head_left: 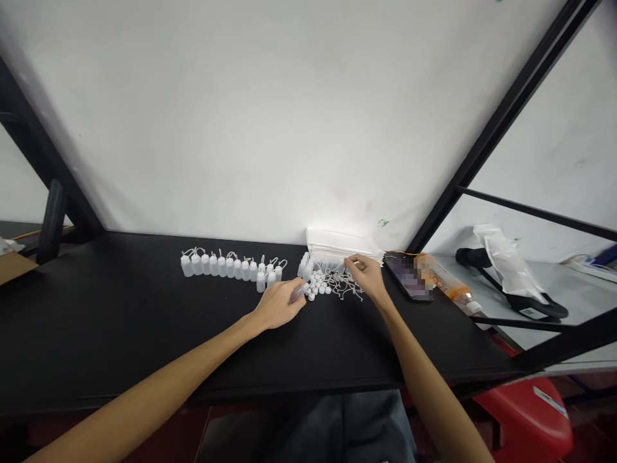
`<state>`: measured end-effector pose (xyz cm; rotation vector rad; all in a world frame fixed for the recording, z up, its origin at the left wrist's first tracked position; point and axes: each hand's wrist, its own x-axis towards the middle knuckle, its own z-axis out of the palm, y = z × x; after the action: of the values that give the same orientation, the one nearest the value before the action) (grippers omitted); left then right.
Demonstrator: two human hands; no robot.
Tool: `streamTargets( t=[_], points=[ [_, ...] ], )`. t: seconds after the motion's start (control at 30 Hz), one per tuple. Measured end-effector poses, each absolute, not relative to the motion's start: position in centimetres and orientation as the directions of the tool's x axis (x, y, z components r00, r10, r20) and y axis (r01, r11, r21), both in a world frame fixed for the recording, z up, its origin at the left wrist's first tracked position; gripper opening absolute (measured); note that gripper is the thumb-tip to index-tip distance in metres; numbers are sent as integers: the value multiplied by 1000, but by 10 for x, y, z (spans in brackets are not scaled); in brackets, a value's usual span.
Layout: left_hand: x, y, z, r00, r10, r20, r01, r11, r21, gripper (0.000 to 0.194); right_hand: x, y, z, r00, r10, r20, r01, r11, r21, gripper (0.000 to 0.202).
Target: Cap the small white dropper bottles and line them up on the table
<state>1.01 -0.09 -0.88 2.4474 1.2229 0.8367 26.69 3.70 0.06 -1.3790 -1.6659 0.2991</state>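
My left hand (280, 304) is closed around a small translucent plastic bottle (297, 293), held tilted beside a pile of white caps (318, 283). Over the loose white curved tubes (343, 286), my right hand (367, 275) has thumb and forefinger drawn together; whatever is between them is too small to make out. A few more bottles (305, 267) stand just behind the caps. To the left, a row of capped bottles (225, 267) with thin white tubes on top stands upright, with several others in front of its right end.
A stack of white sheets (340, 243) lies against the wall. On the right are a phone (409, 280) and a drink bottle (448, 285) on its side. Black metal posts (482, 148) frame the black table (144, 334). A red stool (530, 418) stands below right.
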Motion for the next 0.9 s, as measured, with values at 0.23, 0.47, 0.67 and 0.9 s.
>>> streamTargets(
  t=[0.23,0.47,0.67,0.9],
  points=[
    [14,4,-13,515,796,319,649,-605,461,15,286,40,-10,-103,921,376,805,299,-512,19],
    [13,5,-14,542,776,321,627,-628,460,16,296,35,-1,-86,939,333,866,236,-441,17],
    [13,6,-16,548,775,315,629,-630,455,17,312,32,3,-145,980,138,822,197,-534,21],
    [12,6,-16,552,767,327,625,-640,447,17,306,32,2,-177,977,119,775,213,-596,11]
  ],
)
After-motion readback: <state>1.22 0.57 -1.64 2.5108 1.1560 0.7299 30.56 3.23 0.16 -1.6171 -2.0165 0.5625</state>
